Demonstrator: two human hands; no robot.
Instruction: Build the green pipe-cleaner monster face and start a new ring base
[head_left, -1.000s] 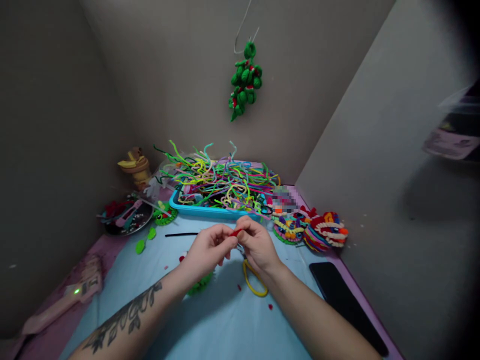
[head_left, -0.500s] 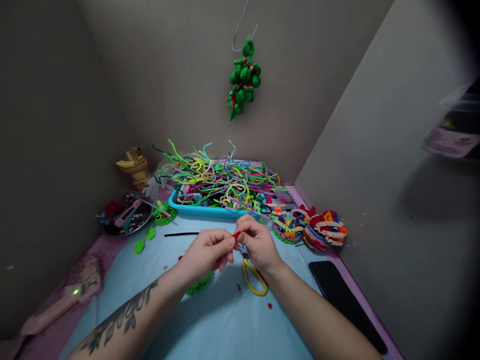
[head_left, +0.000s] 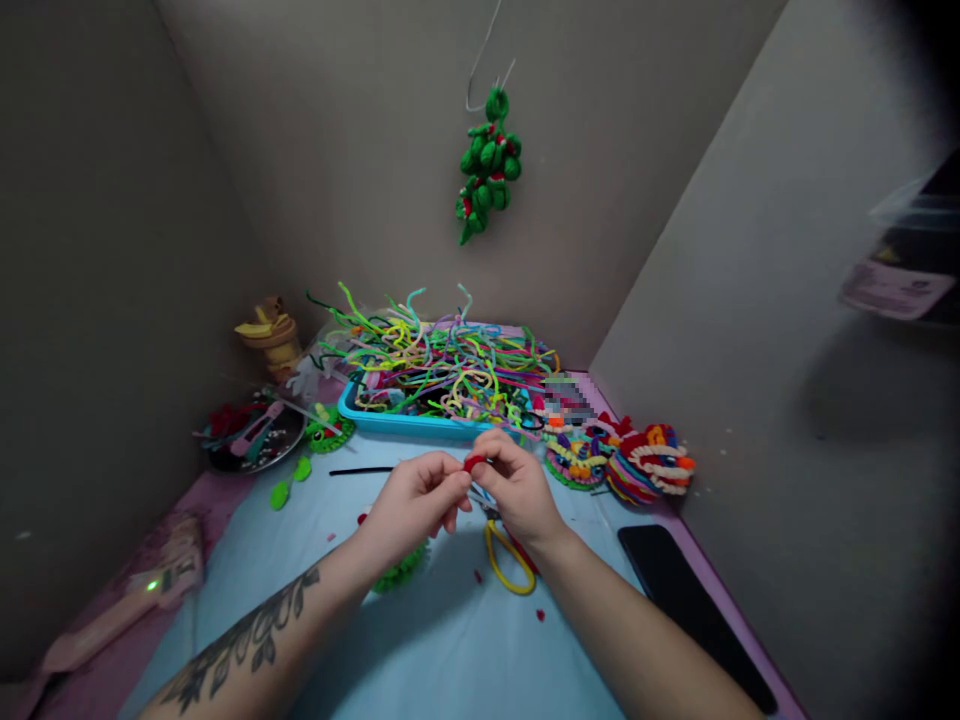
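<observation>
My left hand (head_left: 414, 502) and my right hand (head_left: 516, 484) meet above the light blue table cover (head_left: 450, 640), fingertips pinched together on a small red pipe-cleaner piece (head_left: 474, 463). Both hands are closed on it. Yellow-handled scissors (head_left: 504, 563) lie on the cover just below my right hand. A green fuzzy piece (head_left: 403, 567) lies under my left wrist. Behind the hands stands a blue tray (head_left: 409, 423) heaped with colourful pipe cleaners (head_left: 442, 365).
Coiled multicoloured craft pieces (head_left: 626, 460) sit at the right, a black phone (head_left: 694, 605) near the right edge. A dark dish of bits (head_left: 255, 435) and a pink glue gun (head_left: 124, 600) are at the left. A green ornament (head_left: 487, 165) hangs on the wall.
The hands have stayed together in nearly the same place; the fingers have worked the red piece slightly, which now looks more curled between the fingertips.
</observation>
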